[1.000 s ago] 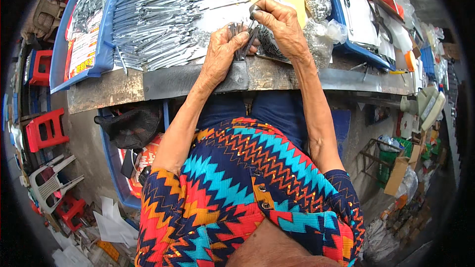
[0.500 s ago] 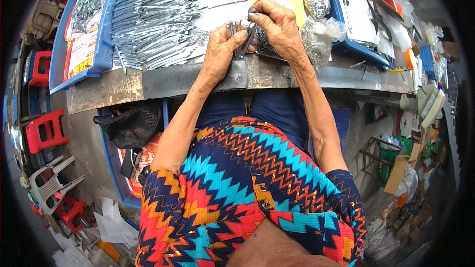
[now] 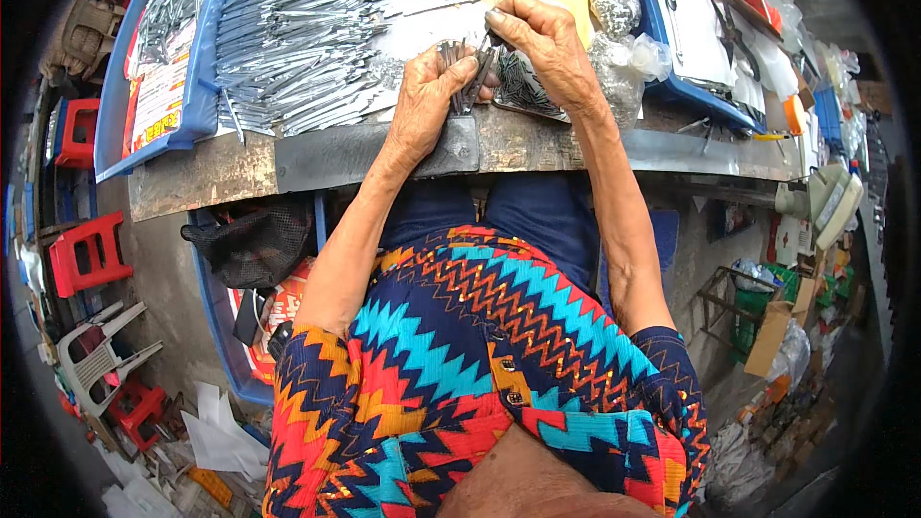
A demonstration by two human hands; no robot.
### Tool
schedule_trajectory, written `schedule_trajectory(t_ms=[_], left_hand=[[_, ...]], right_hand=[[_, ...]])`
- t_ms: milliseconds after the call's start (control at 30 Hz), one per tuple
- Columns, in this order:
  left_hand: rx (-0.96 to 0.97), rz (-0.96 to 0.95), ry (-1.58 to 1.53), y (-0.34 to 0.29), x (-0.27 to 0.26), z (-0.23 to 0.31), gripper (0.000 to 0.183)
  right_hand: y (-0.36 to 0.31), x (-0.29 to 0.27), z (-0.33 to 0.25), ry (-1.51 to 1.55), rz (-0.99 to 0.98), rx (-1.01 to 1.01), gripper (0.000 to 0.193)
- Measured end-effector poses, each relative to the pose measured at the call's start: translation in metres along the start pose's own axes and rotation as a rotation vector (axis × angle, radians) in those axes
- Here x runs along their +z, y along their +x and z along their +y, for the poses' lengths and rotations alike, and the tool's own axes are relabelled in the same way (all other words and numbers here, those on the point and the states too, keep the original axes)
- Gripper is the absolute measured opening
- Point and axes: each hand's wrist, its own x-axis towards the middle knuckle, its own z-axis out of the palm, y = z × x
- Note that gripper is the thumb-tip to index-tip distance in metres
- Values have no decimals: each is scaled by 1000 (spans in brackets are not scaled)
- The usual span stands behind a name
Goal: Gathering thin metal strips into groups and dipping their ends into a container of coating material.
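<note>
My left hand [image 3: 434, 86] is closed round a small bundle of slim dark metal strips [image 3: 466, 94], their ends sticking up past the fingers. Beside it, my right hand [image 3: 547, 43] pinches with thumb and forefinger at the upper end of one piece by the bundle; its exact kind is too small to tell. Under and beside the right hand is a shallow tray of small dark metal pieces [image 3: 520, 84]. To the left of my hands, a broad heap of slim silvery metal pieces [image 3: 297, 34] covers the worktable.
A blue tray [image 3: 197, 101] with more metal pieces stands at the left. Knotted clear bags [image 3: 614, 62] of small parts and another blue tray [image 3: 705, 105] are at the right. Below the table's edge [image 3: 379, 155] is a blue bin [image 3: 216, 293]. Red stools [image 3: 88, 254] stand at the left.
My right hand has shifted slightly up and to the right, showing more of the small dark pieces. My left hand keeps its place round the bundle.
</note>
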Motion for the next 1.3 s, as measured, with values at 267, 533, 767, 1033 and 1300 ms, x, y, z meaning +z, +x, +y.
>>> schedule_trajectory(t_ms=[267, 533, 767, 1033, 1300], left_hand=[[-27, 3, 2, -1, 2, 2, 20], [-10, 5, 6, 0, 1, 2, 22], [-35, 11, -9, 0, -2, 0, 29], [-32, 43, 7, 0, 0, 1, 28], [-19, 39, 4, 0, 0, 1, 29]], right_hand=[[6, -7, -5, -144, -68, -123, 19], [6, -6, -9, -278, -96, -210, 20], [-9, -28, 19, -222, 106, 77, 18], [-19, -15, 43, -601, 119, -13, 18], [-12, -3, 41, -780, 118, -81, 17]])
